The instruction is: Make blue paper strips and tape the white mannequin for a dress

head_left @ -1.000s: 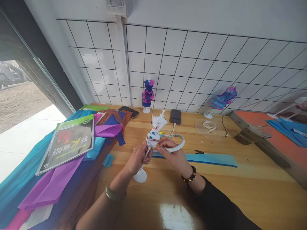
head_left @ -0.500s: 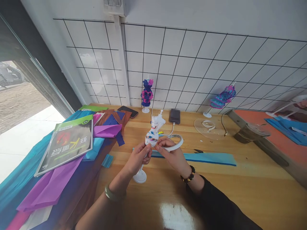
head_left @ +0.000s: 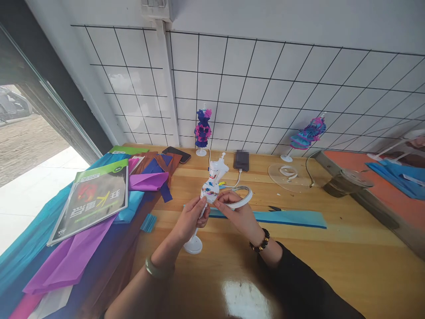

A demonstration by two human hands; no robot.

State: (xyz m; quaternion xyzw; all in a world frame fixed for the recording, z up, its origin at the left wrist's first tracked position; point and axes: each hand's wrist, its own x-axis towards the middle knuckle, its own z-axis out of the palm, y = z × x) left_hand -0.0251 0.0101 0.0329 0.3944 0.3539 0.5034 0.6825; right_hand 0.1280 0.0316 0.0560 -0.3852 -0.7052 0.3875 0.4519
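Observation:
A small white mannequin (head_left: 214,177) on a stand, flecked with bits of colour at the waist, tilts over the wooden table (head_left: 332,261). My left hand (head_left: 191,218) grips its stem just below the waist; its round white base (head_left: 193,245) hangs near the table top. My right hand (head_left: 236,213) holds a white roll of tape (head_left: 241,197) and its fingertips press at the mannequin's waist. A long blue paper strip (head_left: 285,218) lies on the table just behind my hands.
Coloured paper sheets (head_left: 69,261) and a green booklet (head_left: 93,198) cover the left end. Two dressed mannequins (head_left: 202,131) (head_left: 307,134) stand by the tiled wall, with two phones (head_left: 176,154) (head_left: 241,160), a clear disc with tape (head_left: 287,173) and an orange tray (head_left: 372,179) at right.
My hands and the mannequin stay almost still; the view has shifted slightly and the fingers of my right hand work a little at the waist.

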